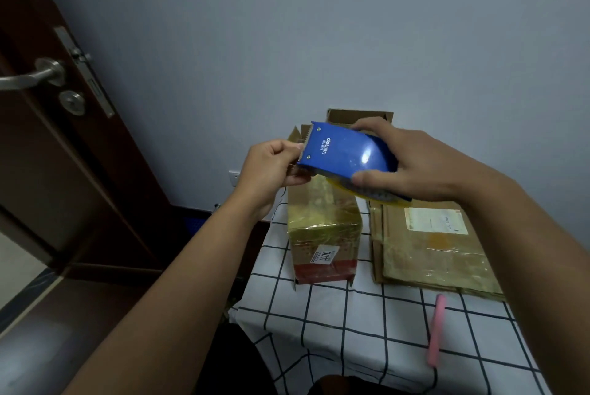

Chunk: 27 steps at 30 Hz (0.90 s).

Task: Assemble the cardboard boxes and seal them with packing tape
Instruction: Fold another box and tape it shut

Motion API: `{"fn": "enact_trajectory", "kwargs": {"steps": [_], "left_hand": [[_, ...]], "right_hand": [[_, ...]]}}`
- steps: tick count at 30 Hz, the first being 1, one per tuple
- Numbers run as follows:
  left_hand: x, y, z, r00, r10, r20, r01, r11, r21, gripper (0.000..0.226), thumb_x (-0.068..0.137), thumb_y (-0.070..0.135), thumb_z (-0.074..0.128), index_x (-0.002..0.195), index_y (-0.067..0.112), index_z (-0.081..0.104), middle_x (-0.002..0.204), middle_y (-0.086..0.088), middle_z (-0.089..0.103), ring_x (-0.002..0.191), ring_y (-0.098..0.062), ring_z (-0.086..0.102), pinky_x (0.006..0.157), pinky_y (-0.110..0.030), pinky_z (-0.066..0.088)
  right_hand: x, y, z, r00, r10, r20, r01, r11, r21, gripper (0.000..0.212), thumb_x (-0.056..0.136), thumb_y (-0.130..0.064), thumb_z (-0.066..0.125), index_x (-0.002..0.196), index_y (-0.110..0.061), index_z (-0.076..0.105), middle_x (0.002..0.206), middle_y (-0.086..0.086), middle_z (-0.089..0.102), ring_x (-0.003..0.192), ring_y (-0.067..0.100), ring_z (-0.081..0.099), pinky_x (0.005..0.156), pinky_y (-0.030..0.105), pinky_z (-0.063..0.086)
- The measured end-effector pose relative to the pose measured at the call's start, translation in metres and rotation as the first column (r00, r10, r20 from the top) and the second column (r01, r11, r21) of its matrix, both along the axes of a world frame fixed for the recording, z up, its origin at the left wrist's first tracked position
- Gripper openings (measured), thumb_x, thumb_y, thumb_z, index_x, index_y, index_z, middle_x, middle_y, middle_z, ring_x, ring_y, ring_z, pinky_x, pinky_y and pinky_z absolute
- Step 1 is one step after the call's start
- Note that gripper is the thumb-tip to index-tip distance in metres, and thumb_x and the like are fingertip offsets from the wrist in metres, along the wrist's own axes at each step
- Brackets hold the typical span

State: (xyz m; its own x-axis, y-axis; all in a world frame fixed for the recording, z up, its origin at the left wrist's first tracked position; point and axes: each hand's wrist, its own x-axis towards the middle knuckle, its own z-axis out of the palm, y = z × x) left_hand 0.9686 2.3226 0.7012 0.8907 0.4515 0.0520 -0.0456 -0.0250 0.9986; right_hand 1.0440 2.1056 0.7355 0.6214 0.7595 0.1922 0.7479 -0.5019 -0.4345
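Above the box [322, 228] on the surface [335, 330], the right hand [412, 160] clasps the dispenser [348, 155] steady while the left hand [271, 165] pinches at its toothed end (apparently to free the tape).

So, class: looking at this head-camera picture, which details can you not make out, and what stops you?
- Tape roll: hidden under the blue dispenser and right hand.
- Tape end: covered by the left hand.
- Label print on the flattened cardboard: too small.
- Far box: behind the dispenser.
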Motion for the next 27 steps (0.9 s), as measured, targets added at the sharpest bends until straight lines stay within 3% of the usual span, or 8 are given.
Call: {"fn": "enact_trajectory", "kwargs": {"steps": [2,7,11,15,18,21,27], "left_hand": [[0.001,-0.004,0.001,1.000,0.007,-0.022,-0.007,1.000,0.003,0.018,0.097,0.009,0.054,0.082,0.006,0.064,0.075,-0.009,0.071,0.063,-0.019,0.071,0.053,-0.024,0.055],[-0.001,-0.012,0.002,0.998,-0.028,-0.050,0.023,0.995,-0.099,0.017,0.098,0.014,0.056,0.084,0.005,0.062,0.069,-0.005,0.072,0.062,-0.015,0.070,0.052,-0.021,0.055],[0.000,-0.017,0.006,0.999,-0.024,-0.040,0.018,0.990,-0.139,0.020,0.098,0.013,0.056,0.079,0.009,0.060,0.066,-0.005,0.071,0.059,-0.013,0.069,0.053,-0.021,0.055],[0.000,-0.016,0.008,0.999,-0.002,-0.048,-0.004,0.994,-0.111,0.018,0.099,0.010,0.054,0.082,0.007,0.060,0.064,-0.007,0.071,0.057,-0.012,0.068,0.052,-0.020,0.055],[0.000,-0.015,0.007,0.997,0.022,-0.072,-0.025,0.998,-0.054,0.015,0.097,0.010,0.058,0.082,0.007,0.061,0.063,-0.006,0.070,0.058,-0.013,0.069,0.050,-0.019,0.053],[-0.003,-0.005,0.007,0.994,0.084,-0.068,-0.088,0.994,-0.059,0.019,0.096,0.013,0.060,0.078,0.007,0.058,0.054,0.000,0.065,0.052,-0.009,0.065,0.048,-0.016,0.050],[-0.031,0.019,-0.026,0.970,0.173,-0.171,-0.179,0.983,-0.025,0.022,0.095,0.016,0.062,0.075,0.008,0.057,0.053,0.001,0.063,0.048,-0.007,0.061,0.049,-0.018,0.052]], "right_hand": [[-0.002,0.002,0.004,0.998,-0.006,0.058,0.008,0.999,-0.034,0.079,0.071,-0.072,0.066,0.136,-0.043,0.031,0.113,-0.014,0.052,0.088,0.009,0.057,0.077,0.031,0.050],[-0.002,0.000,0.015,0.976,-0.068,0.206,0.095,0.988,-0.122,0.071,0.074,-0.061,0.067,0.134,-0.041,0.034,0.107,-0.008,0.054,0.087,0.019,0.055,0.074,0.038,0.052],[0.001,0.002,0.013,0.984,-0.087,0.154,0.106,0.988,-0.115,0.070,0.078,-0.063,0.061,0.135,-0.037,0.031,0.109,-0.002,0.057,0.086,0.019,0.056,0.072,0.038,0.052],[0.003,0.004,0.010,0.983,-0.067,0.170,0.085,0.991,-0.105,0.087,0.073,-0.082,0.051,0.147,-0.046,0.021,0.122,-0.003,0.057,0.095,0.019,0.056,0.080,0.039,0.052],[0.007,0.002,0.014,0.990,-0.028,0.138,0.043,0.993,-0.112,0.082,0.079,-0.074,0.055,0.149,-0.052,0.019,0.128,-0.010,0.053,0.098,0.015,0.051,0.084,0.037,0.050],[0.010,-0.008,0.019,0.997,-0.018,0.076,0.027,0.992,-0.120,0.081,0.078,-0.069,0.061,0.148,-0.055,0.023,0.119,-0.018,0.041,0.100,0.011,0.046,0.082,0.030,0.041],[0.021,-0.031,0.015,1.000,-0.024,-0.017,0.017,0.949,-0.313,0.080,0.073,-0.066,0.066,0.142,-0.061,0.027,0.121,-0.018,0.041,0.104,0.016,0.048,0.086,0.031,0.041]]}}
